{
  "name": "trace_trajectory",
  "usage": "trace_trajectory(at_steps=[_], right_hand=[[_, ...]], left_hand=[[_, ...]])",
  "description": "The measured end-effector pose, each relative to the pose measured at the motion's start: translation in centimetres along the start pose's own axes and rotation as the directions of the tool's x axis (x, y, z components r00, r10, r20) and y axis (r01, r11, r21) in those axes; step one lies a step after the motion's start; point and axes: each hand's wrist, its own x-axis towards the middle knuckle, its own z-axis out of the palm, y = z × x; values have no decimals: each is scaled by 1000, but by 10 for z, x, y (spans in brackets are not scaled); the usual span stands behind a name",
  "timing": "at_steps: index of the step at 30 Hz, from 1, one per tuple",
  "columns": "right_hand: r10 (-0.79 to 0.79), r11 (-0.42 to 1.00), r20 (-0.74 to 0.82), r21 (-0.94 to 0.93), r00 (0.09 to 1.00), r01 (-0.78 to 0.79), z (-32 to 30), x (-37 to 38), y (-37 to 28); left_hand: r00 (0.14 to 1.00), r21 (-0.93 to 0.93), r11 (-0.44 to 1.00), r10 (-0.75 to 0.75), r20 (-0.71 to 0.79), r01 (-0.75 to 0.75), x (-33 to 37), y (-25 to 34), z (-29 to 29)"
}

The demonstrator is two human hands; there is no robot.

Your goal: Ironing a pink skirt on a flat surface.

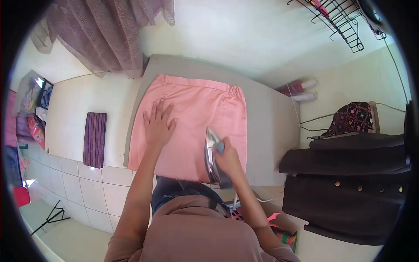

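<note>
A pink satin skirt (192, 113) with a gathered elastic waistband lies spread on a grey padded board (270, 131), its waistband at the far side. My left hand (158, 127) rests flat on the skirt's left part, fingers spread. In my right hand (228, 158) is the handle of a clothes iron (211, 153), fingers wrapped round it. The iron's silver soleplate side faces left and its tip points away from me, over the skirt's lower right part. Whether the soleplate presses on the cloth I cannot tell. A white cord (235, 200) hangs below the iron.
Left of the board, a folded purple striped cloth (94, 139) lies on a white table (65, 113). Dark buttoned garments (349, 187) hang at the right. A mauve curtain (96, 35) drops at the far left, and a black wire rack (340, 19) hangs at the upper right.
</note>
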Motion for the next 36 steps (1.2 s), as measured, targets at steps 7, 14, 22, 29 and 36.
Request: trace_trajectory(at_steps=[7,14,22,29,36], right_hand=[[10,994,-163,111,987,8,-26,127,-42],[-29,998,-172,-64,985,18,-6,36,-3],[110,988,-226,-84,968,-132,-19,-9,21],[152,988,-259,63,954,-141,-79,128,3],[129,989,-217,-49,968,-143,-45,28,42]], left_hand=[[997,-4,997,73,-8,-73,14,-5,8],[996,-79,994,84,36,-81,-31,-30,-8],[995,-102,993,66,74,-59,-61,-40,-23],[993,-133,989,79,82,-67,-52,-33,-26],[996,-105,993,64,67,-57,-58,-42,-21]])
